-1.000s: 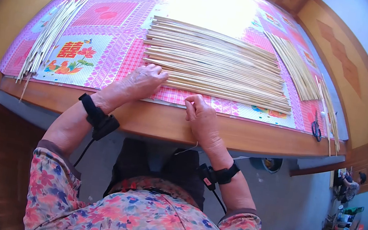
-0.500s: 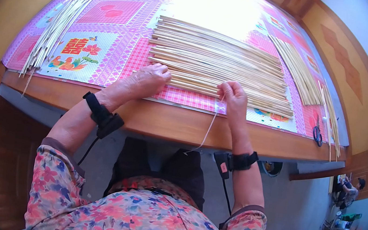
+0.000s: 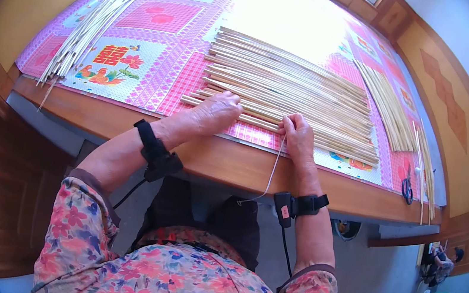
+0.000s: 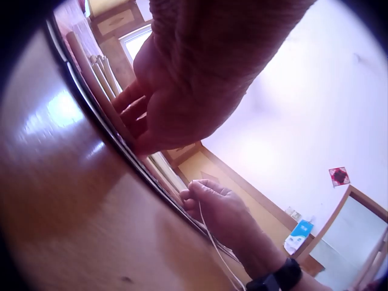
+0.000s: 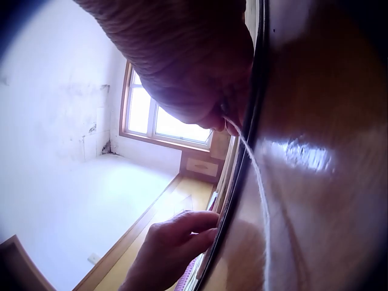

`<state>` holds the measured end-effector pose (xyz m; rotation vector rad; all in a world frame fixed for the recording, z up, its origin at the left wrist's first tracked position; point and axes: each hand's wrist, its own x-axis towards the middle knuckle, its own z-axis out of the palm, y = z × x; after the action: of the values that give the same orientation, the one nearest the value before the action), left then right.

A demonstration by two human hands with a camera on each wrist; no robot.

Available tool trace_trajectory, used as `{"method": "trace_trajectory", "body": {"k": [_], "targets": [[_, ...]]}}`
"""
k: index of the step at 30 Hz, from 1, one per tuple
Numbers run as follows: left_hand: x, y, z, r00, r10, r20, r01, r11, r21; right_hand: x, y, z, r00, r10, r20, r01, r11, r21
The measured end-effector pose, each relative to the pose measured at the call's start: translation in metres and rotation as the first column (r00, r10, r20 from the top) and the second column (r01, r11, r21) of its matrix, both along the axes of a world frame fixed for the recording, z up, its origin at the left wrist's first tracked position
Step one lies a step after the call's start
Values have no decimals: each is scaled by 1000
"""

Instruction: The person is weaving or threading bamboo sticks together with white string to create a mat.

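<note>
straight pale sticks (image 3: 297, 86), parallel on patterned pink sheet (image 3: 152, 18)
head: left hand (image 3: 215, 112) grips one stick (image 3: 191, 101) near its end; right hand (image 3: 300, 138) pinches thin white string (image 3: 276, 164). left wrist: bent fingers touch the rounded stick. right wrist: fuzzy string hangs before glossy wood (image 5: 339, 212).

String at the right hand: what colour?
White. The string shows best in the right wrist view.
</note>
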<state>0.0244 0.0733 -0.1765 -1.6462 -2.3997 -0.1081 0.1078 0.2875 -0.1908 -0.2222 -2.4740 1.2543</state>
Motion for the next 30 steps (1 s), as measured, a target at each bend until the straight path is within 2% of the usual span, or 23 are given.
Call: {"method": "trace_trajectory", "body": {"k": [2, 4, 5, 9, 11, 15, 16, 17, 20, 22, 24, 26, 27, 28, 30], "targets": [[1, 7, -5, 999, 43, -21, -44, 999, -24, 1, -1, -2, 1000, -8, -15, 7, 998, -60], [7, 12, -1, 998, 54, -22, -52, 995, 80, 0, 1, -4, 1000, 3, -15, -3, 1000, -23], [8, 14, 2, 997, 70, -14, -70, 997, 17, 0, 1, -4, 1000, 3, -18, -4, 1000, -23], [-5, 21, -3, 999, 49, 23, -49, 999, -3, 2, 1, -6, 999, 7, -38, -9, 998, -61], [-4, 20, 5, 995, 31, 93, -25, 997, -66, 0, 2, -7, 999, 14, -47, -18, 996, -84], [2, 19, 11, 993, 75, 93, -69, 995, -67, 12, -2, -3, 995, 21, -93, -43, 969, -244], [3, 18, 11, 986, 104, 130, -102, 994, -25, 16, -5, 0, 994, 24, -106, -57, 947, -315], [4, 16, 11, 977, 130, 169, -135, 991, 16, 20, -10, 1, 994, 19, -105, -52, 948, -315], [6, 14, 9, 986, 110, 128, -121, 989, 83, 35, -30, 4, 989, 13, -147, -64, 937, -345], [6, 13, 9, 992, 82, 92, -91, 991, 93, 42, -43, 13, 997, 41, -67, -65, 918, -392], [11, 12, 17, 975, 138, 176, -155, 985, 82, 46, -58, 17, 998, 37, -45, -52, 911, -410], [8, 10, 10, 977, 104, 187, -125, 987, 101, 43, -68, 9, 994, 49, -94, -71, 965, -252], [7, 10, 9, 977, 77, 196, -102, 987, 121, 44, -71, 9, 998, 18, -56, -26, 989, -143], [8, 11, 7, 979, 74, 192, -100, 987, 126, 45, -71, 7, 998, 16, -61, -24, 990, -139], [9, 8, 2, 986, 60, 154, -87, 980, 177, 44, -73, 1, 996, -92, 15, 86, 967, 238]]}}
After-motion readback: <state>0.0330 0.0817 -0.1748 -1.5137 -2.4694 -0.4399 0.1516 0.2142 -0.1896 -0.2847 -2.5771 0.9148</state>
